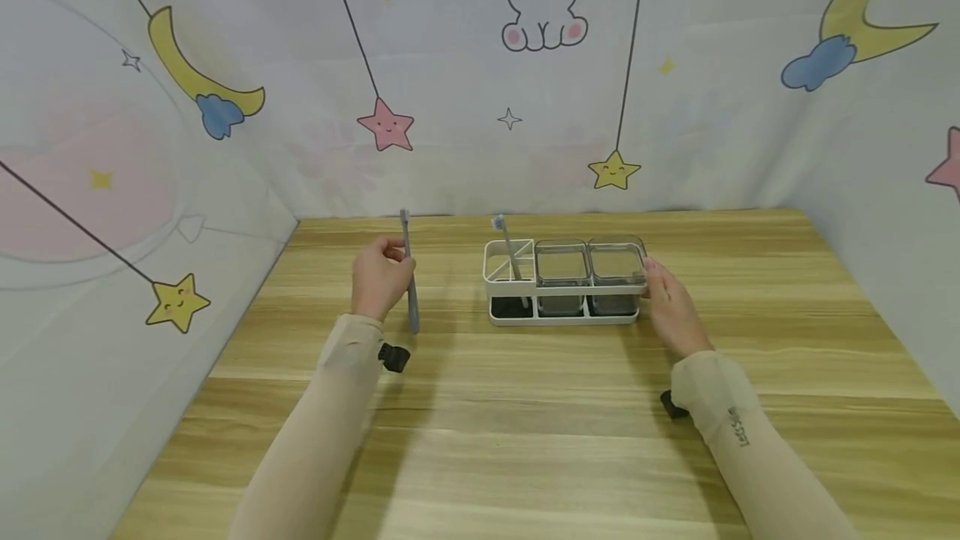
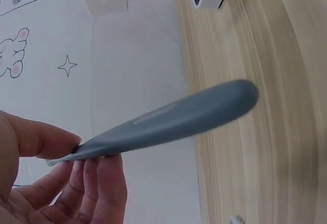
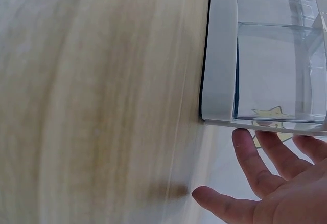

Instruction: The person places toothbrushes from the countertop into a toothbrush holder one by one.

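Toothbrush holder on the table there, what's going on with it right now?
A person steadies the white toothbrush holder with straight fingers of the right hand against its right end. The left hand pinches a grey toothbrush upright, apart from and left of the holder. Another toothbrush stands in the holder's left compartment beside two clear cups, all on the wooden table.

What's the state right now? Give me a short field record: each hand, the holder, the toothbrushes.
left hand: pinches a grey toothbrush, held upright, left of the holder
right hand: straight fingers against the right end of the holder
holder: white rack on the wooden table, three sections
left section: second toothbrush stands in it, head up
middle and right sections: one clear cup each
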Motion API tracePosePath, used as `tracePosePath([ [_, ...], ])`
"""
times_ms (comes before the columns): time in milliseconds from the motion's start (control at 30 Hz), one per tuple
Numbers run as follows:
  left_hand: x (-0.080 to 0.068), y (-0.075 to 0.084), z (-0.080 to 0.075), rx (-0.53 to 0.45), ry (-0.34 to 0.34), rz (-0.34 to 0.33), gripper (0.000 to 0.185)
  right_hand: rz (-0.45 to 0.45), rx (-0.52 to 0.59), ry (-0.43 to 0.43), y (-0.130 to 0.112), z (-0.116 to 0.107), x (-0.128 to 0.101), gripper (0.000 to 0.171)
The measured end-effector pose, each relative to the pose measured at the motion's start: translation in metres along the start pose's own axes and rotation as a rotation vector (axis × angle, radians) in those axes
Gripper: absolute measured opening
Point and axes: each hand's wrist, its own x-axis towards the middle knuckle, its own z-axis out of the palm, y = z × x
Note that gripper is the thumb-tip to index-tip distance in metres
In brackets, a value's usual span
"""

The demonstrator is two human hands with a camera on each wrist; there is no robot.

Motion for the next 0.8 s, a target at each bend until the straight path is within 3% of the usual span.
tracePosePath([
  [400,0.001,0.009,0.002,-0.152,0.064,0.017,0.029,0.018,-0.005,-0.019,-0.005,-0.003,-0.002,0.073],
  [800,0.003,0.013,0.008,-0.302,0.063,0.081,0.039,0.017,0.013,-0.016,-0.001,-0.003,-0.002,0.072],
])
